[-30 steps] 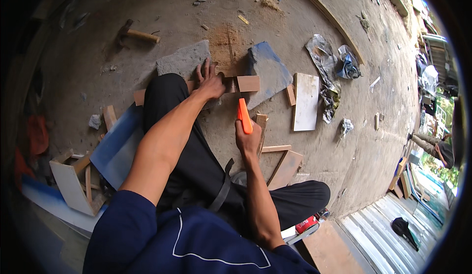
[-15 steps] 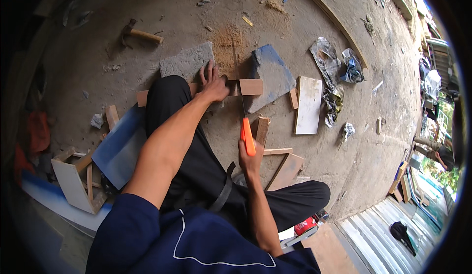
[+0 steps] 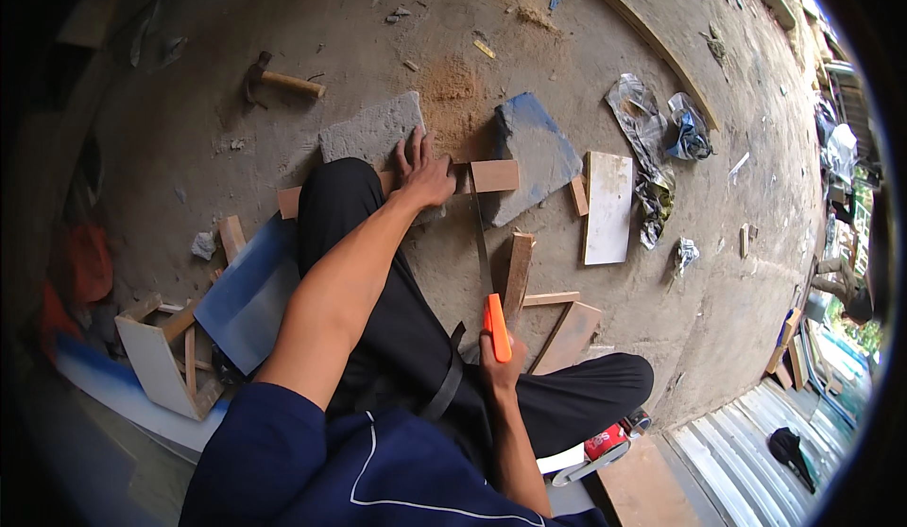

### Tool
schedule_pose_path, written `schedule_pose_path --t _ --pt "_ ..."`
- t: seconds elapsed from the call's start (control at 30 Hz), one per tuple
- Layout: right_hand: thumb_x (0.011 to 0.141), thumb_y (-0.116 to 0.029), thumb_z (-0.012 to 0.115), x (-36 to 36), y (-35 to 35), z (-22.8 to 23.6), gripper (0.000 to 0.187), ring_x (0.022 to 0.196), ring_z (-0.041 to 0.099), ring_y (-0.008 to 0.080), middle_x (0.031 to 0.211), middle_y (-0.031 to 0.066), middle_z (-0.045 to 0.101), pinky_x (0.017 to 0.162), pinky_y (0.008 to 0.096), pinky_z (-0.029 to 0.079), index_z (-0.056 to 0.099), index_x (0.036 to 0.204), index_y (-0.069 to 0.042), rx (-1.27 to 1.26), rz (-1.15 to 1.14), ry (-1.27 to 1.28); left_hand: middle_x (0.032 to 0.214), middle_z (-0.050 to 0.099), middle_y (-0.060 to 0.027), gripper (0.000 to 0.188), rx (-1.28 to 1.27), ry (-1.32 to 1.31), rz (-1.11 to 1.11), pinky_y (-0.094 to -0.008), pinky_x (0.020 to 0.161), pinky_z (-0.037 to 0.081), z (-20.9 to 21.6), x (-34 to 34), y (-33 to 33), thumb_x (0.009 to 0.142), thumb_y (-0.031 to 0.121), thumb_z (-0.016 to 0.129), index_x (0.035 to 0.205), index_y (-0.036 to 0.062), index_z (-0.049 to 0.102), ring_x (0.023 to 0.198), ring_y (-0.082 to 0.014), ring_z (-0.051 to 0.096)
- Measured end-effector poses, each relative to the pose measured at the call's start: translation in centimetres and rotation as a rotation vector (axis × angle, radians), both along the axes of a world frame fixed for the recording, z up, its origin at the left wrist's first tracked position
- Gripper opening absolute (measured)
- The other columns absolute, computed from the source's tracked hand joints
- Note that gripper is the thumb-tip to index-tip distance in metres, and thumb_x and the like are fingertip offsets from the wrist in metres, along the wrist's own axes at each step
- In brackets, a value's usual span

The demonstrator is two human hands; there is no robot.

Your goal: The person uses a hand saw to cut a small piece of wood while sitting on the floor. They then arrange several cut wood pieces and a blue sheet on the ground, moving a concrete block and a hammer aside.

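A narrow wooden board spans two stone blocks, the grey block on the left and the blue-stained block on the right. My left hand presses the board down over the grey block, fingers spread, with my left knee over the board beside it. In my right hand is the orange handle of a handsaw. Its thin blade runs away from me to the board, meeting it in a cut line between the blocks. My fingers wrap the handle near my right shin.
Sawdust lies beyond the board. A claw hammer rests at the far left. Right of the blocks are a white panel and crumpled plastic. Wood offcuts lie near the saw; a wooden frame stands at left.
My right hand has pulled the saw back toward me, so more blade shows on the near side of the board. My left hand stays on the board. The whole view has shifted slightly.
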State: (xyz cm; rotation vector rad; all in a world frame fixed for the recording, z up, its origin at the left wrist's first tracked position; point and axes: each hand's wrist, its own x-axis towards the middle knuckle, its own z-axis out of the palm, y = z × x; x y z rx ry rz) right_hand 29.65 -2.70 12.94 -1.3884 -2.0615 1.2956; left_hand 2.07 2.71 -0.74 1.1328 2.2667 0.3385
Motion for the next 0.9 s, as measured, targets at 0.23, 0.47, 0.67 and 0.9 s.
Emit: schedule_pose_path --t 0.23,0.47,0.67,0.9 --pt "0.079 -0.014 0.063 -6.1 4.4 -2.9 0.022 0.046 0.05 0.0246 0.055 0.017 0.048 0.049 0.0366 0.041 0.053 0.067 0.002 -0.034 -0.027 0.002 0.152 0.012 -0.0247 0.047 -0.058 0.052 -0.08 -0.064 0.107 -0.009 -0.1 -0.1 0.9 0.078 0.027 0.051 0.117 0.0019 0.061 0.143 -0.0421 -0.011" --pt "0.078 -0.012 0.063 -3.0 1.6 0.2 0.014 0.048 0.054 0.0276 0.057 0.0166 0.053 0.05 0.0347 0.043 0.059 0.071 0.0 -0.008 0.019 -0.017 0.151 0.014 -0.0239 0.048 -0.02 0.049 -0.05 -0.0637 0.107 -0.009 -0.6 -0.2 -0.2 0.075 0.026 0.054 0.117 0.0023 0.062 0.142 -0.0422 -0.009" --pt "0.078 -0.013 0.063 -4.3 2.3 -1.6 0.017 0.048 0.055 0.0272 0.056 0.0176 0.051 0.051 0.0351 0.043 0.058 0.071 0.001 -0.014 -0.001 -0.002 0.151 0.015 -0.0244 0.048 -0.055 0.043 -0.043 -0.0633 0.107 -0.009 0.0 -0.5 0.4 0.076 0.025 0.052 0.118 0.0028 0.062 0.142 -0.0426 -0.009" --pt "0.079 -0.013 0.062 -5.1 3.9 -1.7 0.025 0.043 0.048 0.0221 0.052 0.0157 0.047 0.048 0.0365 0.039 0.05 0.064 0.002 0.04 0.003 -0.027 0.152 0.012 -0.0261 0.049 -0.037 0.001 -0.086 -0.0634 0.107 -0.01 0.8 -0.6 1.0 0.077 0.026 0.05 0.117 -0.0003 0.061 0.143 -0.0416 -0.01"
